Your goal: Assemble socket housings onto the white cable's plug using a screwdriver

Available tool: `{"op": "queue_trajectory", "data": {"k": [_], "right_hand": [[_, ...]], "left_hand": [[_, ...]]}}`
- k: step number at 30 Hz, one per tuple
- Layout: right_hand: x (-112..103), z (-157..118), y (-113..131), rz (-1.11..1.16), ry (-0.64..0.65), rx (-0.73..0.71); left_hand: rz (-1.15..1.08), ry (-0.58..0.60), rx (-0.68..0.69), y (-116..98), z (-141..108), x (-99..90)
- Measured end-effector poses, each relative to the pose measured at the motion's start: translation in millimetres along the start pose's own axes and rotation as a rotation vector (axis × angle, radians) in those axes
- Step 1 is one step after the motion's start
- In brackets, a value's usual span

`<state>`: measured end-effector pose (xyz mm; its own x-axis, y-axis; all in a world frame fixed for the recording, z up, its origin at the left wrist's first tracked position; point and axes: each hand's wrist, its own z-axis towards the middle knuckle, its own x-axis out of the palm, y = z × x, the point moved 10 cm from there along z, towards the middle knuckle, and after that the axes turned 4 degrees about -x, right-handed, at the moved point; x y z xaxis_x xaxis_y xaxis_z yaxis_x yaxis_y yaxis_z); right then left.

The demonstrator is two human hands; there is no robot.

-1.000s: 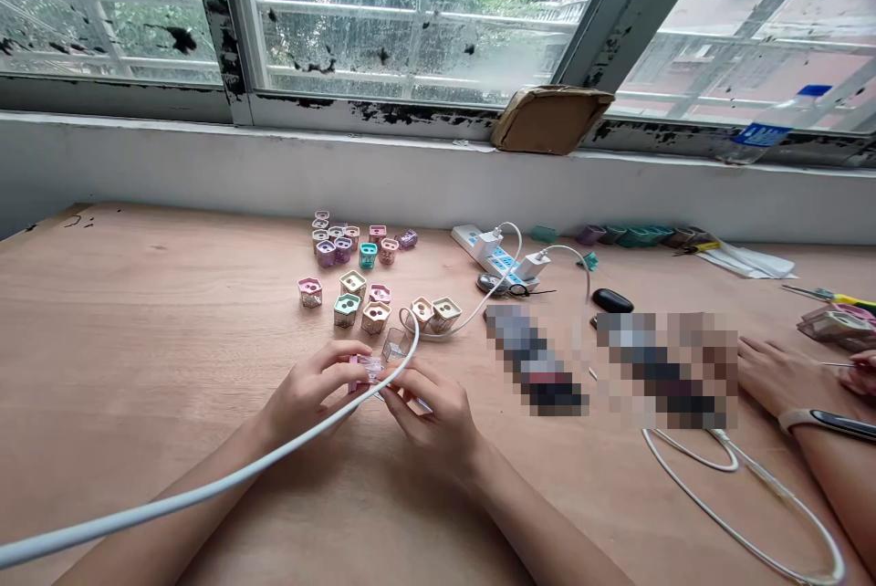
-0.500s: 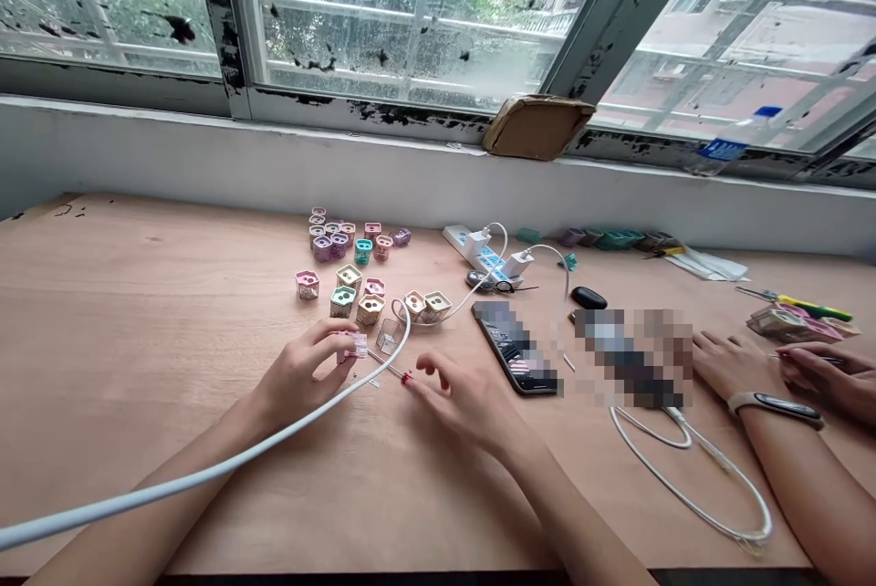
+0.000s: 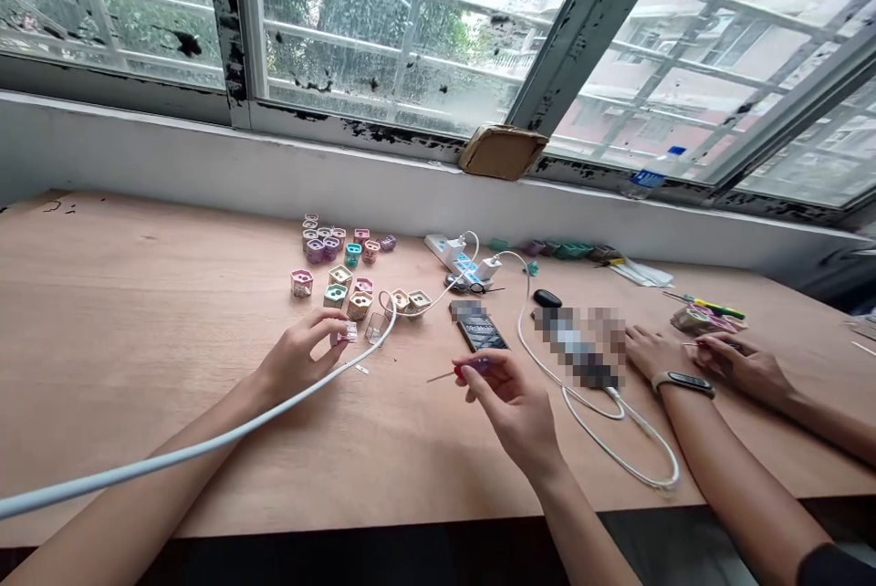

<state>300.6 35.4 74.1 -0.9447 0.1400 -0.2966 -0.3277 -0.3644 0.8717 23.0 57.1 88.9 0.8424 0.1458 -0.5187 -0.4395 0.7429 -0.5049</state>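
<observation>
My left hand (image 3: 297, 358) pinches a small pale pink pencil sharpener part (image 3: 349, 331) between thumb and fingers. A clear plastic sharpener case (image 3: 376, 328) stands just to its right. My right hand (image 3: 516, 399) is closed around the red and purple handle of a small screwdriver (image 3: 465, 371), whose thin shaft points left, apart from the sharpener. On the table between my hands lies a small flat silvery piece (image 3: 361, 369). Several two-hole pencil sharpeners with clear cases, such as a green one (image 3: 335, 296) and a pink one (image 3: 301, 283), stand beyond my left hand.
A thick white cable (image 3: 274, 420) crosses in front of my left forearm. A phone (image 3: 479, 328) lies beyond my right hand, near a power strip (image 3: 472, 268). At the right, another person's hands (image 3: 661, 353) work beside more sharpeners (image 3: 702, 321). A cardboard piece (image 3: 503, 152) leans at the window.
My right hand has drawn the screwdriver away to the right and lifted it. My left hand keeps its hold on the sharpener part. The view has swung to the right.
</observation>
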Motion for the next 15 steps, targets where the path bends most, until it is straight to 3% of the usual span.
{"op": "queue_trajectory", "data": {"k": [5, 8, 15], "right_hand": [[11, 2, 7, -0.136, 0.072, -0.112], [6, 2, 8, -0.226, 0.059, -0.161], [-1, -8, -28, -0.024, -0.072, 0.014]], "left_hand": [[-0.002, -0.006, 0.0, 4, -1, -0.9], [-0.001, -0.011, -0.008, 5, -1, -1.8], [-0.034, -0.021, 0.003, 0, 1, -3.5]]}}
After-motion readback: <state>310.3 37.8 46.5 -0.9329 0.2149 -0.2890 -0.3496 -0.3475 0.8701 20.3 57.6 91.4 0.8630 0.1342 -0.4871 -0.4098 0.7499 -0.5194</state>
